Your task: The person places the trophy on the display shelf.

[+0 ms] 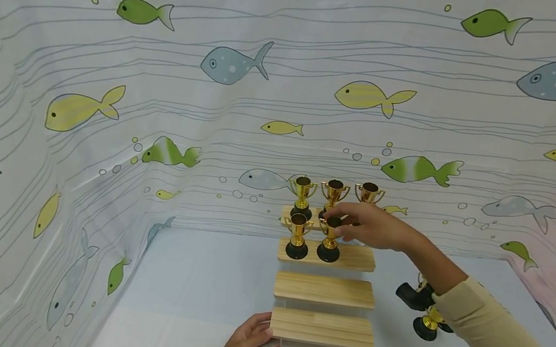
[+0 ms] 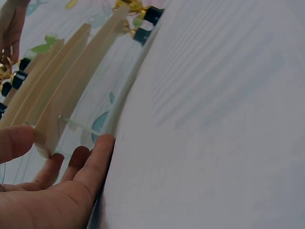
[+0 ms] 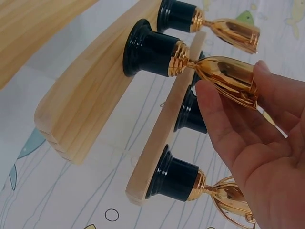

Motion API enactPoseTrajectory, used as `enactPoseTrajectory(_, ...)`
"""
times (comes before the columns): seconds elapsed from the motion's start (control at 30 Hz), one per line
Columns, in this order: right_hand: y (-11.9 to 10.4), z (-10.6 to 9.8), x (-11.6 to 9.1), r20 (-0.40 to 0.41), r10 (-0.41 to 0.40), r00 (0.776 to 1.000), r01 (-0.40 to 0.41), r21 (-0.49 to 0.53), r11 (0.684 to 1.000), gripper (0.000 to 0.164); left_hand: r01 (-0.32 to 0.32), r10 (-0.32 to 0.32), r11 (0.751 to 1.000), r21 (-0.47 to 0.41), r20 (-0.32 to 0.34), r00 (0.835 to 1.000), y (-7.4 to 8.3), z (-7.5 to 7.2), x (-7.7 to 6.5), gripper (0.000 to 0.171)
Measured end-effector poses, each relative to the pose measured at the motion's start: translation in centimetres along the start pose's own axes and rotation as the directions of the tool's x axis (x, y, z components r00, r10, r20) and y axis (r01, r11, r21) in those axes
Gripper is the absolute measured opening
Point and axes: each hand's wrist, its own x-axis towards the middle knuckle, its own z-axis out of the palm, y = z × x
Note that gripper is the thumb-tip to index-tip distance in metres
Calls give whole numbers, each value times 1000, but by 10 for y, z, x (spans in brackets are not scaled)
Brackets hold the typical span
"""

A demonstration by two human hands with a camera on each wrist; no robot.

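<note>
A stepped display stand with pale wooden shelves (image 1: 325, 290) rises in the middle of the head view. My right hand (image 1: 373, 225) pinches the cup of a small gold trophy (image 3: 228, 74), whose black base meets the second shelf from the top. To its left on that shelf stands another gold trophy (image 1: 298, 229). Three more, among them a trophy (image 1: 303, 188) at the left end, line the top shelf, partly covered by my hand. My left hand (image 1: 244, 345) grips the left end of the lowest shelf (image 2: 52, 121), thumb on one side and fingers on the other.
Several trophies with black bases (image 1: 426, 327) are clustered on the white surface right of the stand, partly behind my right forearm. A white cloth printed with fish (image 1: 232, 64) hangs behind and along the left side.
</note>
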Motion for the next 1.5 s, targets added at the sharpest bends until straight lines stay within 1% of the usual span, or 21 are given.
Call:
enactPoseTrajectory(0.13, 0, -1, -2, -3, -13, 1000, 13, -3, 1000, 36, 2, -2, 1000, 8, 5, 1000, 0, 1, 0, 59)
enactPoseTrajectory(0.37, 0, -3, -5, -1, -19, 1000, 19, -7, 1000, 38, 19, -19, 1000, 14, -4, 1000, 1, 1, 1, 62)
enactPoseTrajectory(0.57, -2, -7, -10, 8, 8, 1000, -8, -13, 1000, 44, 29, -29, 1000, 7, 9, 1000, 0, 3, 3, 60)
enactPoseTrajectory(0.7, 1, -13, -17, 7, 35, 999, -35, -26, 999, 45, 17, -17, 1000, 11, 9, 1000, -1, 4, 3, 59)
enactPoseTrajectory(0.9, 7, -21, -35, 1, 40, 999, -40, -28, 999, 40, 1, -2, 1000, 17, 4, 1000, -1, 3, 2, 58)
enactPoseTrajectory(1.07, 10, -28, -53, 3, 47, 999, -47, -41, 998, 38, 34, -34, 999, 13, -4, 999, -1, 1, 0, 60)
enactPoseTrajectory(1.17, 12, -33, -67, -7, 80, 997, -80, -37, 996, 38, 49, -49, 999, 7, -1, 999, -1, 1, -1, 61)
enactPoseTrajectory(1.27, 15, -37, -82, -19, 122, 992, -122, -26, 992, 38, 51, -51, 999, 5, 0, 999, -1, 1, 0, 62)
enactPoseTrajectory(1.33, 18, -40, -91, -27, 134, 991, -134, -17, 991, 39, 51, -51, 999, 12, -1, 999, -1, 1, 0, 62)
enactPoseTrajectory(1.5, 28, -46, -108, -43, 118, 992, -119, -7, 993, 38, 35, -35, 999, 23, -1, 999, -1, 0, 0, 63)
